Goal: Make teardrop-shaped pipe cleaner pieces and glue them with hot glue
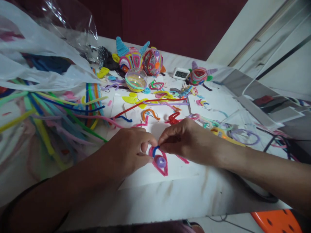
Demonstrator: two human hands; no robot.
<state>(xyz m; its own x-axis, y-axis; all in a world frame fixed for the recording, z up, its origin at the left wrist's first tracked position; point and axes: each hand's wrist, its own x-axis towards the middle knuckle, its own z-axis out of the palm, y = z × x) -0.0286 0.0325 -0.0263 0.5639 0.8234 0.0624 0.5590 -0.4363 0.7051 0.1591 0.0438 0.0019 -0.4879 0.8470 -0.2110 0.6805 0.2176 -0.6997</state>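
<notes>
A pink pipe cleaner (166, 170) is bent into a pointed eye-like outline on white paper (143, 181). Inside it sits a lilac round piece (161, 162) with a light centre. Along the upper part of the outline curves a short blue pipe cleaner (154, 150). My right hand (187, 139) pinches the blue piece's upper end between thumb and forefinger. From the left, my left hand (131, 147) has curled fingers, with thumb and forefinger against the pink outline's left edge. Its other fingertips are partly hidden.
Loose pipe cleaners (48, 119) fan out at left beside a plastic bag (48, 76). Behind stand colourful wrapped balls (131, 60), a clear bowl (136, 81) and a white digital timer (181, 73). Bent pieces, including an orange arch (150, 111), lie beyond my hands.
</notes>
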